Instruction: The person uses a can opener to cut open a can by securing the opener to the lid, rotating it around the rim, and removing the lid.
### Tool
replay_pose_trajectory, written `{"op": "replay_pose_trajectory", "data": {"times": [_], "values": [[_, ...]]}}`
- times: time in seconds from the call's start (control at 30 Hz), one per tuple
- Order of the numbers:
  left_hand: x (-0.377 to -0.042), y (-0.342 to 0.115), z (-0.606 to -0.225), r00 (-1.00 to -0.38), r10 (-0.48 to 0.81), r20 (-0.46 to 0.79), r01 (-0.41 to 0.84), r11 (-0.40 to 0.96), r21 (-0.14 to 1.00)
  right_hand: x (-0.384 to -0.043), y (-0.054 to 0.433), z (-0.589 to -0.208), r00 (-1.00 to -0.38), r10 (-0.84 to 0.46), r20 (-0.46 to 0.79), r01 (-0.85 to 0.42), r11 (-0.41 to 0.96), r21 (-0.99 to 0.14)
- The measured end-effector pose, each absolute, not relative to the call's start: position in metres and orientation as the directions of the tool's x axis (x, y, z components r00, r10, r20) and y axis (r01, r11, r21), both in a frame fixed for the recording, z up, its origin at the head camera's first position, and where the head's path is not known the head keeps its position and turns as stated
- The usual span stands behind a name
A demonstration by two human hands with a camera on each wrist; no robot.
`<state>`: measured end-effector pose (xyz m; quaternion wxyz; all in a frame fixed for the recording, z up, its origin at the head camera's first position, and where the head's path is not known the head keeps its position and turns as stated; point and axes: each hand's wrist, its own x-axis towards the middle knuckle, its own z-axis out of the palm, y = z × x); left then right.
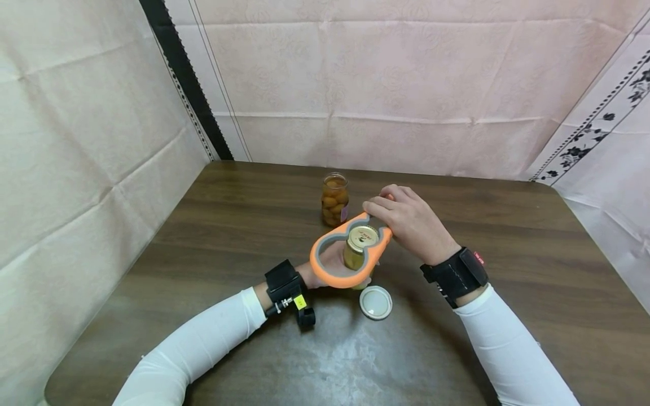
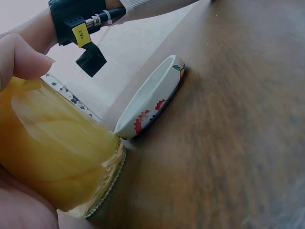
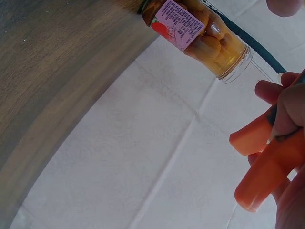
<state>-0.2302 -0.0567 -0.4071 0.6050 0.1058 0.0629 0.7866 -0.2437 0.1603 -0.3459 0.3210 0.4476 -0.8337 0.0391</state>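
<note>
My left hand (image 1: pixel 332 260) grips a glass jar of yellow fruit (image 2: pixel 52 148) low on the table, its gold lid (image 1: pixel 363 237) still on top. Around and just above that lid sits the loop of an orange jar opener (image 1: pixel 321 269) with a grey inner lining. My right hand (image 1: pixel 413 223) holds the opener by its two handles (image 3: pixel 271 171), which stand slightly apart in the right wrist view. A loose white lid (image 1: pixel 376 303) lies underside up beside the jar's base; red and blue print shows on its rim in the left wrist view.
Behind the hands stands a lidless jar of round orange-brown fruit (image 1: pixel 334 200) with a pink label. The brown wooden table (image 1: pixel 244 214) ends at a cloth-covered wall (image 1: pixel 406 84) at the back, with another cloth on the left.
</note>
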Motion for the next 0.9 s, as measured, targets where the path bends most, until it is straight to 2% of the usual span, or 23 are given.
{"op": "replay_pose_trajectory", "data": {"times": [0.03,0.07,0.1,0.17,0.43,0.47,0.57,0.7,0.8,0.9], "values": [[-0.2310,-0.0566,-0.4067,-0.210,0.974,0.082,-0.963,-0.221,0.154,-0.2439,0.1603,-0.3457,-0.391,-0.721,0.572,-0.772,0.595,0.223],[-0.2320,-0.0562,-0.4060,-0.161,0.986,0.054,-0.987,-0.159,-0.024,-0.2440,0.1604,-0.3456,-0.392,-0.722,0.571,-0.771,0.596,0.224],[-0.2327,-0.0561,-0.4052,-0.117,0.992,0.040,-0.986,-0.111,-0.125,-0.2443,0.1605,-0.3456,-0.390,-0.722,0.571,-0.772,0.594,0.225],[-0.2335,-0.0558,-0.4045,-0.066,0.997,0.027,-0.975,-0.059,-0.214,-0.2448,0.1606,-0.3459,-0.386,-0.723,0.573,-0.774,0.592,0.226],[-0.2336,-0.0556,-0.4031,-0.064,0.998,0.013,-0.982,-0.061,-0.178,-0.2478,0.1596,-0.3472,-0.368,-0.728,0.578,-0.774,0.584,0.243],[-0.2331,-0.0556,-0.4029,-0.075,0.997,0.011,-0.985,-0.072,-0.155,-0.2481,0.1594,-0.3472,-0.367,-0.728,0.579,-0.775,0.583,0.244],[-0.2308,-0.0569,-0.4026,-0.153,0.988,0.034,-0.988,-0.154,0.019,-0.2487,0.1592,-0.3469,-0.365,-0.728,0.580,-0.775,0.583,0.244],[-0.2288,-0.0590,-0.4030,-0.207,0.977,0.042,-0.974,-0.210,0.083,-0.2490,0.1589,-0.3465,-0.370,-0.727,0.578,-0.777,0.584,0.236],[-0.2289,-0.0590,-0.4029,-0.179,0.984,0.022,-0.984,-0.179,-0.017,-0.2492,0.1582,-0.3460,-0.373,-0.725,0.579,-0.779,0.584,0.229],[-0.2293,-0.0586,-0.4035,-0.198,0.980,0.030,-0.980,-0.198,0.030,-0.2492,0.1574,-0.3455,-0.375,-0.722,0.582,-0.779,0.586,0.225]]}}
